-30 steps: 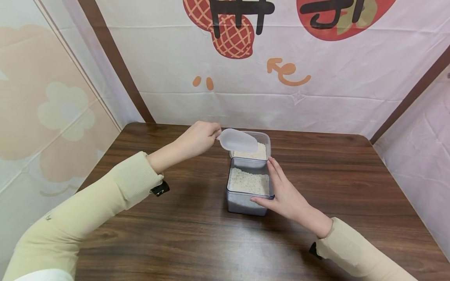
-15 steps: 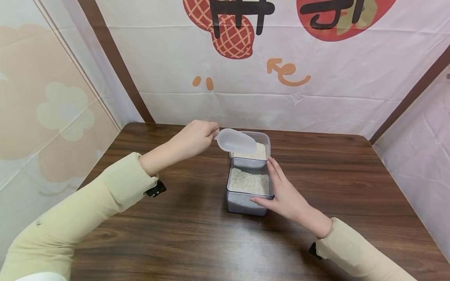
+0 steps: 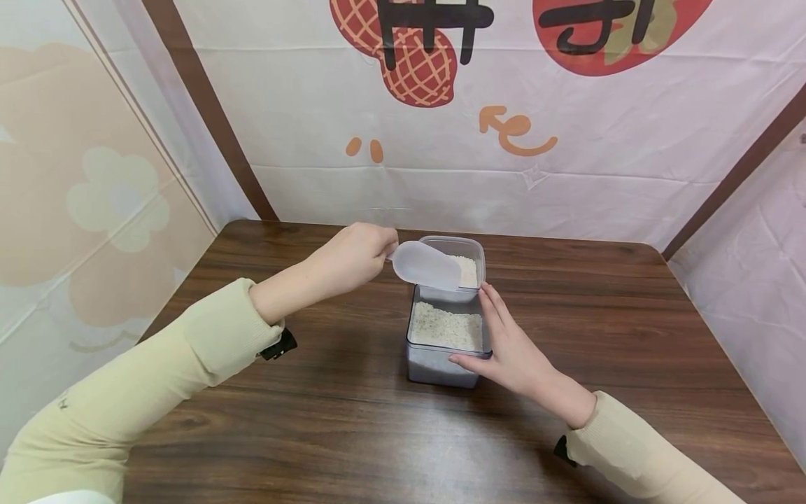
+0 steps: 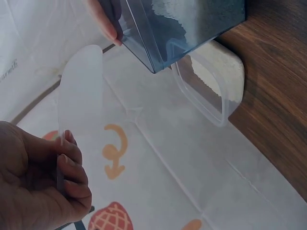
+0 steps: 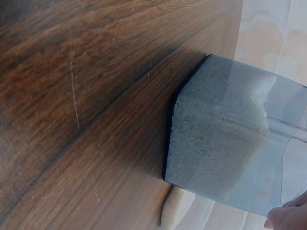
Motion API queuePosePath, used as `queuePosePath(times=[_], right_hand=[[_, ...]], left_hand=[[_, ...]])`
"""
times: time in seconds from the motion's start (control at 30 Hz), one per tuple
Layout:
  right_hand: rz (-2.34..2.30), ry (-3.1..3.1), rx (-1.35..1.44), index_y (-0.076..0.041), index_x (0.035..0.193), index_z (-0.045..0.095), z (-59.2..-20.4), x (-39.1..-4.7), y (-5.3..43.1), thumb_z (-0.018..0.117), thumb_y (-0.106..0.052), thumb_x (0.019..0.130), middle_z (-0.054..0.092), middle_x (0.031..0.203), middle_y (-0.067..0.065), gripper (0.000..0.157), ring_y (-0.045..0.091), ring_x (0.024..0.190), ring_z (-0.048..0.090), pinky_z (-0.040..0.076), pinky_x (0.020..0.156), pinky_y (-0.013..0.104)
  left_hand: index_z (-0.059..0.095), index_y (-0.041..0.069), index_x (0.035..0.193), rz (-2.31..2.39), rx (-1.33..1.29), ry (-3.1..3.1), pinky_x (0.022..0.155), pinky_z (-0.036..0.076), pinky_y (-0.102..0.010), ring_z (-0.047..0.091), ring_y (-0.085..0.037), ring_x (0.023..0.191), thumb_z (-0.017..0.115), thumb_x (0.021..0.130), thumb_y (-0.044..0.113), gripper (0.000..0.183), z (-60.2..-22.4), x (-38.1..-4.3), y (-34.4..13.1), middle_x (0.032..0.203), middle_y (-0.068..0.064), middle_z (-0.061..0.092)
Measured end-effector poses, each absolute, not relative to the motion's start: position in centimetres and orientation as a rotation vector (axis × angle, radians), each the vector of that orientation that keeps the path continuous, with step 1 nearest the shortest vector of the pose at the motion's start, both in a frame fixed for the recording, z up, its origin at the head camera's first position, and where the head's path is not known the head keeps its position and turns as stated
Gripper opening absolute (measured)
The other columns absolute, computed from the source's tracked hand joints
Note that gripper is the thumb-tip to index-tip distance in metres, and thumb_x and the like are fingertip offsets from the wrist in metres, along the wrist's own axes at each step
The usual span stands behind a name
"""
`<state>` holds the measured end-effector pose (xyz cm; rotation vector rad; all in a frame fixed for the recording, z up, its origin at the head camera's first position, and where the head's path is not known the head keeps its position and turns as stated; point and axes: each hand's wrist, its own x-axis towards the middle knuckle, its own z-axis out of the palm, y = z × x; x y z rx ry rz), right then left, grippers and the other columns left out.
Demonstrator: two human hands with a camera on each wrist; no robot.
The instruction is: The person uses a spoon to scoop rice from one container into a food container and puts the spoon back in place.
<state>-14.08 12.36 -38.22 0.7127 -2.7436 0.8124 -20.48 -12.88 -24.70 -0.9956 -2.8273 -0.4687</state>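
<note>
My left hand [image 3: 352, 259] grips the handle of a translucent white scoop [image 3: 427, 266], its fingers curled around it in the left wrist view. The scoop is raised, its bowl overlapping the far clear container [image 3: 481, 260] and the back rim of the nearer one in the head view. A bluish see-through rice container [image 3: 443, 367] stands upright in front, with white rice [image 3: 446, 327] inside, piled unevenly. On its right side my right hand [image 3: 513, 353] holds it, thumb at the front wall and fingertips at the back corner. Rice [image 3: 467, 271] also lies in the clear container.
Both containers stand on a dark wooden table [image 3: 315, 434], close together one behind the other. A printed cloth [image 3: 302, 189] hangs behind the table's far edge, and more cloth hangs at the left and right sides.
My left hand has drawn slightly left and then lowered the scoop a little towards me, so its tip now reaches the near container's back rim. The right hand and both containers have stayed put.
</note>
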Motion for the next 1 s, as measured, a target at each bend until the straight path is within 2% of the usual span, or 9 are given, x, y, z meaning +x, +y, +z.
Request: queuePosePath(times=[0.23,0.63,1.0], right_hand=[[0.819,-2.743,0.709,0.004,0.144,0.014,-38.2,-14.1,12.4,0.071,-0.048,0.074,0.012,0.15,0.016,0.105,0.032,0.132,0.029,0.036,0.098,0.045],[0.831,-2.739,0.711,0.003,0.144,0.015,-38.3,-14.1,12.4,0.072,-0.049,0.073,0.012,0.151,0.014,0.105,0.031,0.131,0.031,0.037,0.097,0.044],[0.815,-2.744,0.706,0.005,0.143,0.016,-38.3,-14.2,12.4,0.071,-0.049,0.073,0.012,0.151,0.015,0.104,0.031,0.131,0.031,0.036,0.098,0.044]], left_hand=[[0.056,0.003,0.075,-0.345,-1.046,-2.818,0.066,0.043,-0.034,0.046,-0.022,0.068,0.043,0.079,-0.01,0.019,-24.5,-20.1,-12.4,0.069,-0.006,0.055],[0.059,0.0,0.078,-0.223,-1.143,-2.782,0.067,0.046,-0.035,0.055,-0.024,0.07,0.047,0.08,-0.007,0.015,-24.6,-19.6,-11.6,0.071,-0.007,0.06],[0.064,0.0,0.089,0.014,-1.196,-2.781,0.068,0.047,-0.038,0.059,-0.027,0.073,0.057,0.078,-0.002,0.013,-24.8,-19.3,-10.5,0.079,-0.011,0.064]])
